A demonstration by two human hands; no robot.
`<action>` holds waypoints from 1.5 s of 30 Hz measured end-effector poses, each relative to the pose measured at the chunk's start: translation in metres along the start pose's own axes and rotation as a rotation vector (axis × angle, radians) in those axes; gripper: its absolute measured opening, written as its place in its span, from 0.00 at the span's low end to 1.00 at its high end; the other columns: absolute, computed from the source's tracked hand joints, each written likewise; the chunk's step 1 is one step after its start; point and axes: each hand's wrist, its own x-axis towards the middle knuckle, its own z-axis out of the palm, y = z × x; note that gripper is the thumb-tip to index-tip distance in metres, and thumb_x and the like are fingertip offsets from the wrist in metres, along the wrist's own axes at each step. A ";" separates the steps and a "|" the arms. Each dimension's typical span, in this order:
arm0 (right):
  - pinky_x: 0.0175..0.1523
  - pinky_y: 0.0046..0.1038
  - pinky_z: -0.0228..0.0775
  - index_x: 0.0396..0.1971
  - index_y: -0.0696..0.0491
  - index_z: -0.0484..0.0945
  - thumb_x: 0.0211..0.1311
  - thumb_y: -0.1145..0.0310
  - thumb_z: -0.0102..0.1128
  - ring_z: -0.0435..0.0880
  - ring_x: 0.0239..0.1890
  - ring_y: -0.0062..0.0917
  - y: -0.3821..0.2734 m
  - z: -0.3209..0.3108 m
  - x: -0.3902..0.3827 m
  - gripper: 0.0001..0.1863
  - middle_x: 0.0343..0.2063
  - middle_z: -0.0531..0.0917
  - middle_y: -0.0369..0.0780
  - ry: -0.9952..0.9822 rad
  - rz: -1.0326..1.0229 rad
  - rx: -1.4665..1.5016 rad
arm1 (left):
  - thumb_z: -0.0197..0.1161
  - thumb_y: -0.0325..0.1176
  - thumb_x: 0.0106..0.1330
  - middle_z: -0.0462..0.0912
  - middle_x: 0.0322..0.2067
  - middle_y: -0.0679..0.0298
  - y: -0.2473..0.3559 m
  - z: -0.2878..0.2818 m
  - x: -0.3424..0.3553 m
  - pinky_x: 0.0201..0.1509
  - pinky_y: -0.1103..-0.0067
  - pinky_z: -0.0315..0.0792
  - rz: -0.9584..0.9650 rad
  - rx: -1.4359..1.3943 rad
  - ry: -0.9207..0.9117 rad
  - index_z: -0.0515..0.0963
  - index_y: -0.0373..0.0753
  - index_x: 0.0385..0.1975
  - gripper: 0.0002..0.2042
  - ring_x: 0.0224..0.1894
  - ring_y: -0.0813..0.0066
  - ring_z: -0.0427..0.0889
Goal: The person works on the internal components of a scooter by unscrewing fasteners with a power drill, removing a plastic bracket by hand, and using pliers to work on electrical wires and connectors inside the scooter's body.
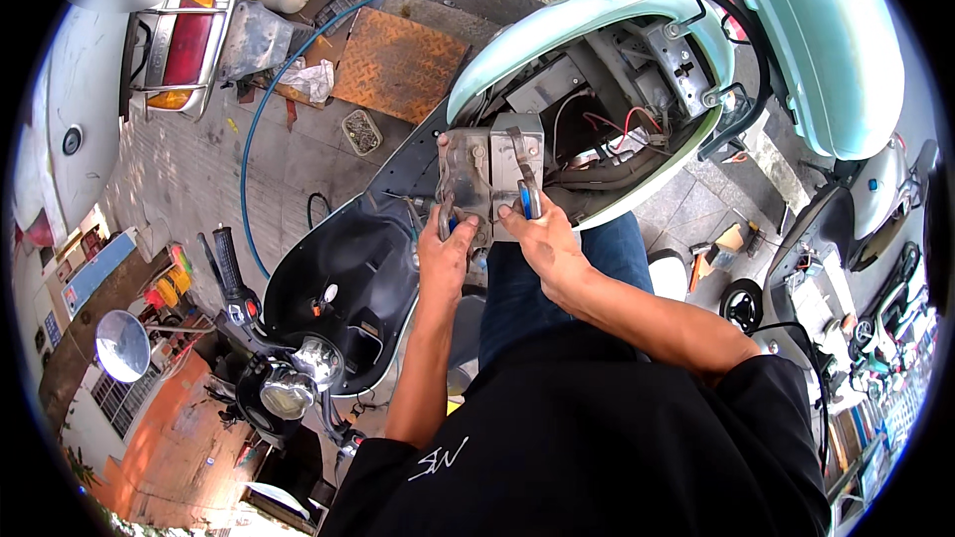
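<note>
Two dusty grey box-shaped batteries sit side by side at the front of the scooter's open body. My left hand (448,244) is closed around a dark looped handle with a bit of blue (445,219) at the left battery (465,164). My right hand (544,239) grips a second dark looped handle with blue on it (527,197), at the right battery (516,131). A dark strap runs across the top of the right battery towards that hand. My fingers partly hide both handles, and I cannot tell how they are fixed.
The mint-green scooter body (497,65) surrounds a bay with red and white wires (629,124). Its seat (821,50) is raised at the right. A rusty metal plate (393,62), a blue hose (249,149) and a small tray (361,132) lie on the ground.
</note>
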 end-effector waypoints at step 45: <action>0.21 0.21 0.54 0.20 0.50 0.68 0.56 0.68 0.57 0.62 0.15 0.15 0.164 -0.525 -0.268 0.09 0.15 0.66 0.29 0.561 -0.195 0.753 | 0.58 0.35 0.58 0.72 0.19 0.70 -0.151 0.474 -0.262 0.21 0.83 0.65 0.046 0.517 -0.995 0.74 0.38 0.29 0.07 0.18 0.83 0.69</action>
